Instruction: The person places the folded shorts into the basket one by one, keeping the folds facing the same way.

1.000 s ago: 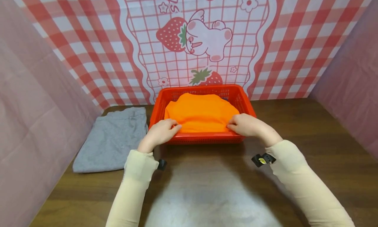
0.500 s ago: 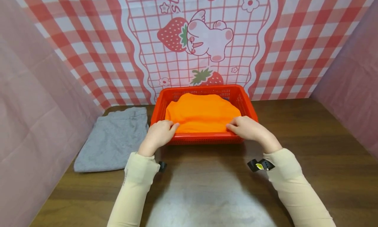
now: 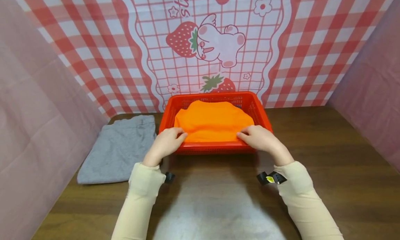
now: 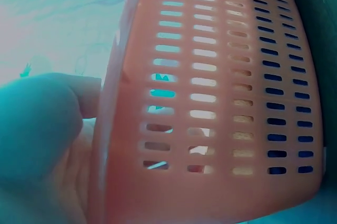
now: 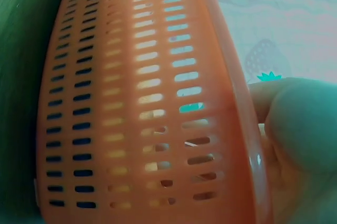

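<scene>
An orange cloth (image 3: 215, 120) lies spread in a red plastic basket (image 3: 215, 148) with slotted walls. At the basket's front left corner my left hand (image 3: 168, 140) reaches over the rim, its thumb at the cloth's near edge. My right hand (image 3: 257, 138) is at the front right in the same way, thumb against the cloth. In the left wrist view the thumb (image 4: 42, 119) passes behind the basket rim; the right wrist view shows the right thumb (image 5: 305, 124) likewise. The fingertips are hidden inside the basket, so I cannot tell whether they pinch the cloth.
Folded grey cloth (image 3: 120, 150) lies on the wooden table (image 3: 215, 198), left of the basket. A red-and-white checked curtain with strawberries (image 3: 218, 42) hangs directly behind. Pink cloth walls (image 3: 40, 111) stand at both sides.
Both hands have shifted slightly left along the front of the basket, and the right forearm has swung inward. The basket and orange cloth look unchanged.
</scene>
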Motion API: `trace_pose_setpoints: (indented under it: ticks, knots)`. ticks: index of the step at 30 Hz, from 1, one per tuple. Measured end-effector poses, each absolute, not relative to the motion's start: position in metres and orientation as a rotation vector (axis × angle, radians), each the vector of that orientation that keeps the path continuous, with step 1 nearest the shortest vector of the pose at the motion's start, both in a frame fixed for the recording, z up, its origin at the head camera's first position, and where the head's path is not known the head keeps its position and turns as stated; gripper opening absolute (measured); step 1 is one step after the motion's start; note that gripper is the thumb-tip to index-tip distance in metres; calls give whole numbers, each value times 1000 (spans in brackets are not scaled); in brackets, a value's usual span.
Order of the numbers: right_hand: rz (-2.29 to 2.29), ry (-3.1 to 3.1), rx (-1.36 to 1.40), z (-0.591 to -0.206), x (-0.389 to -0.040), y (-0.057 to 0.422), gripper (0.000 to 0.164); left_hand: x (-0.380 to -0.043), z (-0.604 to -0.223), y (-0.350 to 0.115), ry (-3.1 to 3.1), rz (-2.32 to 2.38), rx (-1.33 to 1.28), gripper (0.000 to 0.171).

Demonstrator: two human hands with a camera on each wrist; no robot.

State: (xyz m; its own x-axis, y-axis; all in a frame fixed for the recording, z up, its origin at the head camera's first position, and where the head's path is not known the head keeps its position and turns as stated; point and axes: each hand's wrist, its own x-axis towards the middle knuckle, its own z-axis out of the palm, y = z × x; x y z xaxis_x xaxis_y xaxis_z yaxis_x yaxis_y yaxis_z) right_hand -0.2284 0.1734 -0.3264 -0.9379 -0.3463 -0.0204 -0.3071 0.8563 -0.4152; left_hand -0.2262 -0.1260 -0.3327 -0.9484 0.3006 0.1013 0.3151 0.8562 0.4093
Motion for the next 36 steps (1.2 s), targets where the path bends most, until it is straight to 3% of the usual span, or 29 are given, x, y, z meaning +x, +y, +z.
trace_pose_setpoints:
  ticks: [14, 24, 36]
  knots:
    - [-931, 3010, -550, -327, -229, 148, 31, -210, -322, -151, -2834, -1062, -633, 25]
    - [-1221, 2951, -560, -323, -222, 119, 29, -205, -321, -175, -2723, -1134, -397, 23]
    - [-1409, 2865, -676, -324, -214, 91, 21, -198, -322, -209, -2693, -1055, -294, 25]
